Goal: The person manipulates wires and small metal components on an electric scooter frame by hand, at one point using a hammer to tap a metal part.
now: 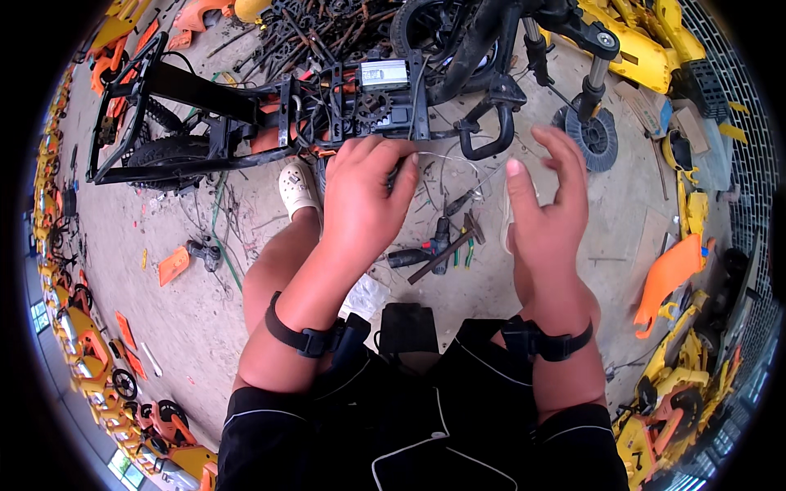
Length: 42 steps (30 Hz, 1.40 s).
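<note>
Thin wire [446,155] pinched in left hand [367,184]; right hand [550,190] nearby, loosely spread; black vehicle frame [419,96] beyond.

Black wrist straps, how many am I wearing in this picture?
2 in view: the left strap is around your left forearm, and the right strap is around your right forearm.

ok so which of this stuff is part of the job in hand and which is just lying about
Likely part of the job:
- thin wire at the left hand's fingertips
- vehicle frame before the hands
- perhaps the hammer and drill, within reach but unheld

Seemingly just lying about:
- orange panel, right
- yellow panels, upper right
- rod pile behind the frame
</note>
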### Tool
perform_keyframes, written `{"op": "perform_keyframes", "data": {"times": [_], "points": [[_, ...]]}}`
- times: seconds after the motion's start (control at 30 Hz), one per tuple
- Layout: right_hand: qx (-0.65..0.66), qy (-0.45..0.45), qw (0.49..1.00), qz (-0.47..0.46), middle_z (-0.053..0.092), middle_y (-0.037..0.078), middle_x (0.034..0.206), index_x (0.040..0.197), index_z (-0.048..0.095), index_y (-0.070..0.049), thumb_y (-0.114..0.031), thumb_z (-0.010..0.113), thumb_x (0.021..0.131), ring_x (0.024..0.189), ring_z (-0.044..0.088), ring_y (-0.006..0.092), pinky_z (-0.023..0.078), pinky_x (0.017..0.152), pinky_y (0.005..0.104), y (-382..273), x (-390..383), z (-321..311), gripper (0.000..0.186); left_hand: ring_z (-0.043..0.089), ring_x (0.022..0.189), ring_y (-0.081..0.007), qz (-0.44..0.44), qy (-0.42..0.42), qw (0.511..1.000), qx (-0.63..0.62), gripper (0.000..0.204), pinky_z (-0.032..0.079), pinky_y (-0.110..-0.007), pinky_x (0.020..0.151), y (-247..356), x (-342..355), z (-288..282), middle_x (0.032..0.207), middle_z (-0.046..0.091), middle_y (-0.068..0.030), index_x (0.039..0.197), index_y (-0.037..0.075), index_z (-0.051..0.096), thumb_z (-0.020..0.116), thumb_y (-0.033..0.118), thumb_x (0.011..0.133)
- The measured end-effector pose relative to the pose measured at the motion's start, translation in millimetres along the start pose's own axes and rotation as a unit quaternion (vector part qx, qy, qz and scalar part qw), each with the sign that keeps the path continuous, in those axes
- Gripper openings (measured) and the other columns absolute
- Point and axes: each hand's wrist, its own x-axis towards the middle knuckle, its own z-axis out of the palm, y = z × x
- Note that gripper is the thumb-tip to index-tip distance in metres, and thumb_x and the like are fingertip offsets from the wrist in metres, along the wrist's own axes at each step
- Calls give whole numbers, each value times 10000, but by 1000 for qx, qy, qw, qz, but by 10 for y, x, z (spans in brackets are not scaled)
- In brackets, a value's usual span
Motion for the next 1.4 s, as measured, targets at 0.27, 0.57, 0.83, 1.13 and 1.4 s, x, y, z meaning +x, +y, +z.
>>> {"op": "perform_keyframes", "data": {"times": [0.27, 0.57, 0.83, 1.13, 1.4], "points": [[-222, -172, 939, -197, 648, 46, 1090, 1172, 644, -49, -133, 697, 774, 1103, 560, 230, 347, 1030, 433, -123, -106, 316, 410, 605, 734, -285, -31, -75, 996, -37, 84, 477, -377, 688, 63, -96, 8, 785, 646, -130, 880, 0, 650, 651, 61, 822], [-204, -230, 933, -189, 656, 60, 798, 889, 637, -67, -117, 656, 804, 805, 626, 256, 466, 781, 367, -56, -174, 259, 101, 541, 610, -176, -165, -134, 959, -189, 91, 443, -308, 588, 9, -88, -159, 695, 600, -92, 864, -20, 630, 638, 70, 851], [89, -281, 929, 223, 619, 49, 748, 994, 676, -13, -201, 615, 945, 708, 556, 131, 456, 683, 286, -35, -173, 59, 203, 519, 670, -104, -191, -138, 938, -253, 94, 436, -280, 613, -56, -81, -273, 738, 591, -58, 892, -26, 631, 625, 68, 884], [333, -242, 808, 421, 609, 16, 820, 1089, 681, 58, -178, 652, 934, 758, 532, 104, 461, 733, 253, 178, -90, -49, 284, 524, 723, -129, -158, -112, 951, -240, 72, 438, -282, 673, -74, -74, -290, 773, 591, -51, 871, -19, 625, 631, 52, 881], [345, -211, 792, 457, 677, 89, 939, 1093, 664, 78, -111, 731, 859, 856, 612, 150, 500, 831, 275, 272, -88, -61, 308, 539, 807, -135, -65, -88, 979, -173, 72, 442, -278, 747, -86, -49, -324, 875, 630, -53, 906, -18, 635, 665, 38, 873]]}}
